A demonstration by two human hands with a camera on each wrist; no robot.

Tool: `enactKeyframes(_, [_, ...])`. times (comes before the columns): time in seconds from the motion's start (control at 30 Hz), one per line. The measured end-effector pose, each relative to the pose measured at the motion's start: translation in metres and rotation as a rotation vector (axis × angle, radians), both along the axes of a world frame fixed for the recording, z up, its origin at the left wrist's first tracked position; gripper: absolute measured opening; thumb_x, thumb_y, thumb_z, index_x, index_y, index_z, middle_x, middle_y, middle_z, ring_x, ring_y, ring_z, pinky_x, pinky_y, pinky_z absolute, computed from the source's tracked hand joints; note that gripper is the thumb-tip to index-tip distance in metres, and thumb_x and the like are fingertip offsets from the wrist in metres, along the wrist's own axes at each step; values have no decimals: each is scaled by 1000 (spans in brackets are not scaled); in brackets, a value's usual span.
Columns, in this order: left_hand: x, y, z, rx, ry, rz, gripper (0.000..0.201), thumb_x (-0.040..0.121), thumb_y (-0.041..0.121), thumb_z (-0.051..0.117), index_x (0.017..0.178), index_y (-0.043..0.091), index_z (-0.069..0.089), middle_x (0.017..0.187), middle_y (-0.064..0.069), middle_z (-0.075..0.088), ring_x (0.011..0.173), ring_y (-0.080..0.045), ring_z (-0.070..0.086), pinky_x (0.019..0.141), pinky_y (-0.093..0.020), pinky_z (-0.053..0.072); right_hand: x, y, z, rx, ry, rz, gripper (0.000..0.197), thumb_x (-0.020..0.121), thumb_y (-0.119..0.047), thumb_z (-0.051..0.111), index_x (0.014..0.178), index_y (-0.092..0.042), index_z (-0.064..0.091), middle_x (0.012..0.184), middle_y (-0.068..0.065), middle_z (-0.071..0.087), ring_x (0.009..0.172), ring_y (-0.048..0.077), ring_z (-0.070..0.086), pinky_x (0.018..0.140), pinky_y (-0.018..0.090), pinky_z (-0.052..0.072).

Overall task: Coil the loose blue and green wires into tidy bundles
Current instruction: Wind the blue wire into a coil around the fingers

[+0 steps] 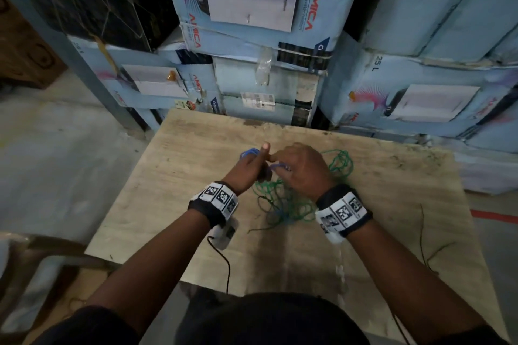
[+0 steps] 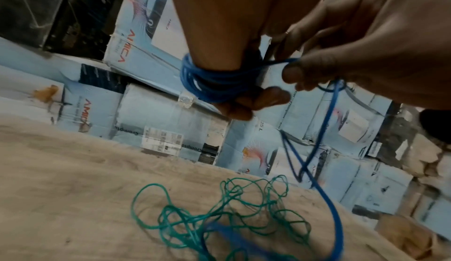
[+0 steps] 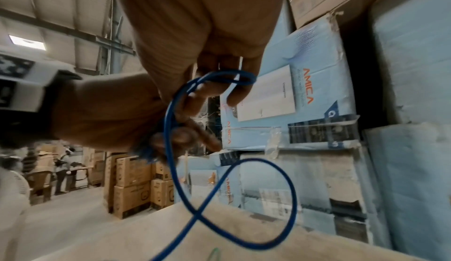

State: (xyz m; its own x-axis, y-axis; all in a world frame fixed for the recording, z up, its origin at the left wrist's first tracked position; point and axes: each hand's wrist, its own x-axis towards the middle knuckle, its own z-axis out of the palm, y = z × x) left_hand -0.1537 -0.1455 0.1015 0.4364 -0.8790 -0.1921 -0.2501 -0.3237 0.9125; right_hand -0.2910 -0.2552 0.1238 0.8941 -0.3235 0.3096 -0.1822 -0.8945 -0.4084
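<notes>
The blue wire (image 2: 212, 83) is wound in several turns around the fingers of my left hand (image 2: 219, 23), above the wooden table (image 1: 196, 176). My right hand (image 2: 366, 43) is just to its right and pinches the free blue strand (image 2: 327, 130) between thumb and fingers. From there the strand hangs down in a loop (image 3: 268, 246) to the table. In the head view both hands, left (image 1: 253, 165) and right (image 1: 300, 168), meet over the table's middle. The green wire (image 1: 288, 204) lies under them as a loose tangle (image 2: 219, 213), touched by neither hand.
Stacked light-blue cartons (image 1: 252, 36) stand close behind the table's far edge. A thin dark wire (image 1: 421, 235) lies near the right edge. A chair (image 1: 28, 260) sits at lower left. Brown cartons (image 3: 131, 184) and people stand far off.
</notes>
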Motion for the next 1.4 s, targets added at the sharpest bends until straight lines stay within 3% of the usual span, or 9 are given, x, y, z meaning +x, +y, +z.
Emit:
enactKeyframes(0.13, [-7, 3, 12, 48, 59, -177, 44, 102, 36, 51, 78, 3, 67, 43, 5, 49, 43, -11, 46, 52, -25, 40, 2, -21, -4, 130, -84, -74, 17, 75, -15, 74, 91, -17, 76, 92, 3, 71, 89, 26, 62, 79, 36, 49])
enactKeyframes(0.27, [-2, 16, 22, 5, 251, -151, 27, 101, 16, 53, 82, 2, 66, 45, 3, 38, 43, -15, 35, 50, -27, 30, 2, -26, 4, 505, -47, -80, 12, 77, -10, 81, 84, -20, 78, 79, -3, 73, 59, 5, 62, 60, 22, 47])
enactKeyframes(0.6, [1, 40, 18, -54, 183, 60, 30, 97, 31, 61, 96, 6, 77, 45, 1, 41, 46, -14, 40, 55, -29, 37, 3, -33, 9, 746, 55, 65, 5, 83, -15, 80, 84, -11, 78, 75, -2, 74, 69, 7, 67, 68, 24, 53])
enactKeyframes(0.77, [-6, 35, 24, -142, 10, 49, 28, 97, 26, 62, 89, 3, 77, 48, -14, 45, 43, -16, 38, 50, -27, 32, 4, -22, 15, 1117, 93, 74, 19, 99, -8, 59, 111, 5, 66, 96, 27, 72, 78, 26, 71, 70, 34, 61])
enactKeyframes(0.93, [-11, 31, 26, -157, -225, -63, 38, 97, 26, 62, 78, -7, 68, 48, -13, 37, 44, -10, 33, 48, -25, 25, 4, -26, 12, 1284, 171, -20, 35, 96, -10, 65, 128, 1, 55, 97, 23, 70, 69, 22, 71, 61, 31, 60])
enactKeyframes(1.07, [-11, 30, 29, -145, -254, -95, 18, 96, 22, 64, 82, 25, 75, 46, 4, 42, 43, -5, 38, 48, -20, 29, 3, -36, 14, 1323, 123, 84, 21, 92, -1, 66, 114, -2, 66, 89, 11, 71, 73, 21, 71, 69, 29, 60])
enactKeyframes(1.17, [-11, 32, 27, -145, -154, -23, 25, 95, 22, 66, 83, 2, 76, 48, -6, 43, 45, -14, 38, 48, -26, 31, 3, -37, 16, 1275, 27, 132, 14, 89, 8, 65, 96, -4, 66, 89, 10, 70, 75, 20, 71, 72, 29, 61])
enactKeyframes(1.27, [-6, 33, 27, -144, -6, 98, 22, 95, 18, 65, 89, 1, 77, 43, -1, 40, 41, -13, 35, 47, -23, 29, 7, -32, 14, 1160, -53, 162, 20, 86, 16, 64, 74, -1, 65, 96, 21, 68, 83, 23, 71, 81, 36, 61])
enactKeyframes(1.4, [1, 35, 30, -186, 192, 240, 26, 97, 11, 59, 92, -11, 71, 43, 6, 48, 39, -10, 30, 50, -24, 29, 10, -30, 11, 1103, -176, 35, 36, 87, 22, 55, 64, -3, 66, 89, 18, 70, 70, 17, 73, 70, 28, 60])
